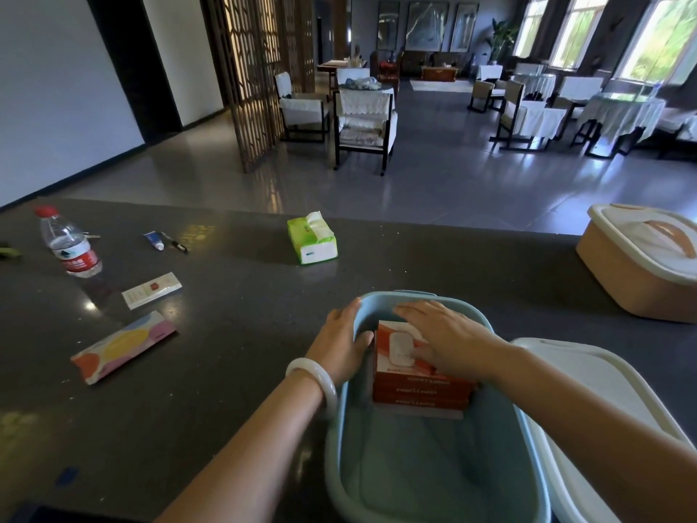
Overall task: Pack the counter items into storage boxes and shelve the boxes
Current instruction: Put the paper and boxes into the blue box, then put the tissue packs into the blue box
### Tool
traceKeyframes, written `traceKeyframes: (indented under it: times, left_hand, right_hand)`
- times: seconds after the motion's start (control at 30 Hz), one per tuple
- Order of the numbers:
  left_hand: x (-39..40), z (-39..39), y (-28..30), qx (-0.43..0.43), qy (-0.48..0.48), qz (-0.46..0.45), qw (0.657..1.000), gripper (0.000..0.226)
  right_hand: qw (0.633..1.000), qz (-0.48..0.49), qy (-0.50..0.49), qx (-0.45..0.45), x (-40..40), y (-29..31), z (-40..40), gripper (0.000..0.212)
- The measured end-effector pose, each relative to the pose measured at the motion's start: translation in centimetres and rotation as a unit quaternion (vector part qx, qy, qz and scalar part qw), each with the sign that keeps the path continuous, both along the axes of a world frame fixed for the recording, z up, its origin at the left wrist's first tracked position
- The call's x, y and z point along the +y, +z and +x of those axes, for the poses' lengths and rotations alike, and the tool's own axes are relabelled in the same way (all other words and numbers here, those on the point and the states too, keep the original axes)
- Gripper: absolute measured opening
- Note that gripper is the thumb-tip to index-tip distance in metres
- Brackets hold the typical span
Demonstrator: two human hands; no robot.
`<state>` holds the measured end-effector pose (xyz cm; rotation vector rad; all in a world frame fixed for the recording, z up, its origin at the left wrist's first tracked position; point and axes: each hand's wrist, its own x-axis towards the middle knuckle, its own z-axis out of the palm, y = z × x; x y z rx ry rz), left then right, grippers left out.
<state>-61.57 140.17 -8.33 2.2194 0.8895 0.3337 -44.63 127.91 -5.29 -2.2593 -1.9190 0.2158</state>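
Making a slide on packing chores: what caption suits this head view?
Right hand presses orange boxes into a blue tub while the left hand grips its rim.

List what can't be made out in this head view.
- Orange packs in the blue box: top covered by the right hand.
- Left hand: fingertips hidden behind the box wall.
- White lid and beige box: cut off by the right edge.
- Water bottle label: too small to read.

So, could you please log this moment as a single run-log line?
left hand: grips pale blue plastic storage box rim | right hand: flat on stacked orange packs inside | green tissue pack: on counter
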Motion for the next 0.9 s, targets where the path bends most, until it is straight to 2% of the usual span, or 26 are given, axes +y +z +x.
traceKeyframes:
  times: [0.13,0.23,0.43,0.67,0.8,0.9]
  left_hand:
    - [1.6,-2.6,1.4,-0.025,0.053,0.023,0.998,0.054]
    - [3.2,-5.2,2.0,-0.013,0.083,0.048,0.995,0.047]
    - [6.9,-13.0,1.2,0.091,0.144,0.069,0.983,0.047]
    - [10.7,-22.5,0.8,0.187,0.220,0.056,0.956,0.046]
    - [12.3,-27.6,-0.1,0.187,0.260,0.031,0.947,0.036]
    - [13.7,-30.9,-0.8,0.186,0.275,0.031,0.943,0.038]
  right_hand:
    - [0.999,0.035,-0.009,0.015,2.9,2.1,-1.6,0.053]
    - [0.998,0.050,0.036,-0.014,6.3,3.0,-4.0,0.054]
    - [0.988,0.023,0.146,-0.044,14.2,2.7,-11.0,0.053]
    - [0.975,-0.035,0.216,-0.027,21.7,1.1,-18.7,0.058]
    - [0.971,-0.058,0.233,-0.010,25.2,-0.1,-22.5,0.056]
    - [0.968,-0.081,0.237,0.014,27.7,-0.8,-25.2,0.056]
